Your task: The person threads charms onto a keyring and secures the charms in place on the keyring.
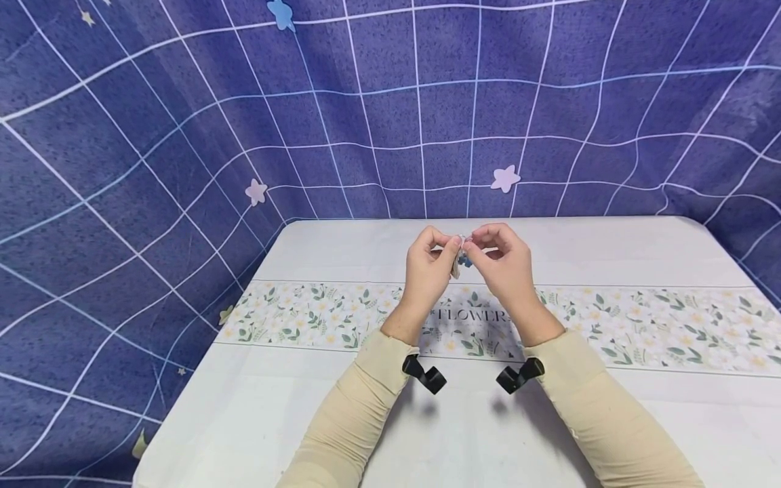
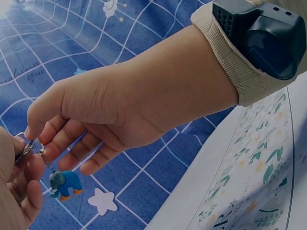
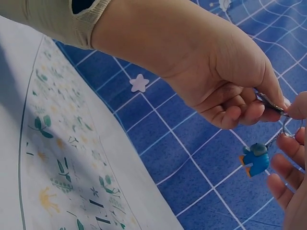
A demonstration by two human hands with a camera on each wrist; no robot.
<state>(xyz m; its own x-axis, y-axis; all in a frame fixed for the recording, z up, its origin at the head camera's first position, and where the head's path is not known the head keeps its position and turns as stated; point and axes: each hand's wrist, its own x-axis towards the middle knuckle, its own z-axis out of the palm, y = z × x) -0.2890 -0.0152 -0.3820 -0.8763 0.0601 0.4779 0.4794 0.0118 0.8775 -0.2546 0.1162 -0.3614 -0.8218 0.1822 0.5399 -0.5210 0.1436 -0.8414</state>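
Observation:
Both hands meet above the table's far part, thumbs and fingertips close together. The left hand (image 1: 427, 268) pinches metal keys (image 3: 270, 103), which hang below its thumb in the head view. From the other side the right hand (image 1: 505, 266) pinches the key ring (image 3: 286, 125) between thumb and fingers. A short chain (image 2: 46, 161) runs from the ring to a blue elephant charm (image 2: 67, 184) with orange feet, dangling beneath the fingers. Fingertips partly hide the ring where the keys join it.
A white table (image 1: 256, 413) carries a flowered band (image 1: 659, 325) with printed lettering under the forearms. Blue grid-patterned cloth (image 1: 378, 115) with star shapes rises behind and at the left. Black wrist devices (image 1: 424, 374) sit on both beige sleeves.

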